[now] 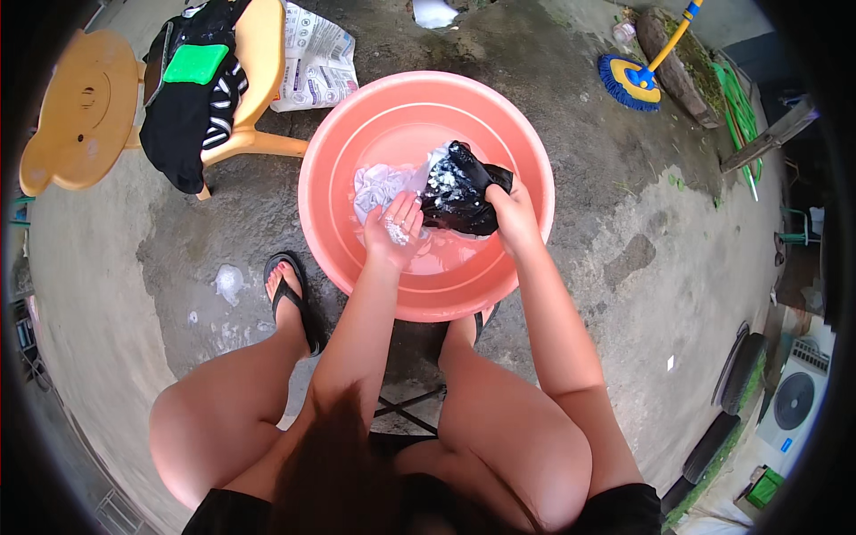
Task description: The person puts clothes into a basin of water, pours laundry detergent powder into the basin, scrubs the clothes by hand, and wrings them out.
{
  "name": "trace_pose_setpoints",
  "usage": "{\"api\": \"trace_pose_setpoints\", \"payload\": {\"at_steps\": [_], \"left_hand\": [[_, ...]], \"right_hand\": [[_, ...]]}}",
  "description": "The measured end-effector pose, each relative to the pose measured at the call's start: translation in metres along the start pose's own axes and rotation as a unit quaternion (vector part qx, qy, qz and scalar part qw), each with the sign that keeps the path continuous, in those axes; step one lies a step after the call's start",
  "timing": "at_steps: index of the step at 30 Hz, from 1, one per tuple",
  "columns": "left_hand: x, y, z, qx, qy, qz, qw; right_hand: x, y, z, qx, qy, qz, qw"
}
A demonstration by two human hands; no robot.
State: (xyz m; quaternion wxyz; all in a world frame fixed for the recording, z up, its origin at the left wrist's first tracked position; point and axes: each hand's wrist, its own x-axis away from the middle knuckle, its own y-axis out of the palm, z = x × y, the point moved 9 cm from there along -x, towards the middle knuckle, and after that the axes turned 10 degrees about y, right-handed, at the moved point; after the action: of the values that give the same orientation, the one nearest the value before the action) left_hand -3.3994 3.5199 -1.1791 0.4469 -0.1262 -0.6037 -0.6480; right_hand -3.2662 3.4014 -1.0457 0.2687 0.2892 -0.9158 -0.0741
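A pink plastic basin (428, 304) stands between my feet with some cloudy water in its bottom. My left hand (389, 249) is turned palm up over it, cupping a small heap of white powder (396, 229). Thumb on top, my right hand (515, 210) grips the right edge of a wet black garment (465, 210). White powder or foam is scattered over the upper left part of that garment. Beside it, a crumpled white cloth (381, 184) lies in the water near my left fingertips; the black garment partly covers the white fabric.
A yellow child's chair (261, 73) at the left holds dark clothes (174, 127) and a green bar (195, 63), likely soap. Behind it lies a printed plastic bag (317, 63). A blue-and-yellow mop (628, 81) and green hose (739, 107) are at the upper right. The concrete is partly wet.
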Motion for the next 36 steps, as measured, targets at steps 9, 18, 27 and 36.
{"api": "trace_pose_setpoints", "payload": {"at_steps": [9, 18, 27, 36], "left_hand": [[-0.006, 0.049, -0.012, 0.024, -0.007, -0.192, 0.981], [-0.004, 0.087, -0.026, -0.119, 0.026, -0.144, 0.982], [-0.021, 0.046, -0.058, -0.106, -0.14, -0.124, 0.977], [-0.076, -0.008, 0.001, -0.906, 0.175, -0.169, 0.345]], "right_hand": [[0.037, 0.09, -0.008, 0.418, -0.222, -0.044, 0.88], [-0.016, 0.052, 0.015, 0.433, -0.195, 0.074, 0.877], [-0.066, -0.021, 0.049, 0.486, -0.111, 0.184, 0.847], [-0.073, -0.036, 0.121, 0.77, -0.159, 0.097, 0.611]]}}
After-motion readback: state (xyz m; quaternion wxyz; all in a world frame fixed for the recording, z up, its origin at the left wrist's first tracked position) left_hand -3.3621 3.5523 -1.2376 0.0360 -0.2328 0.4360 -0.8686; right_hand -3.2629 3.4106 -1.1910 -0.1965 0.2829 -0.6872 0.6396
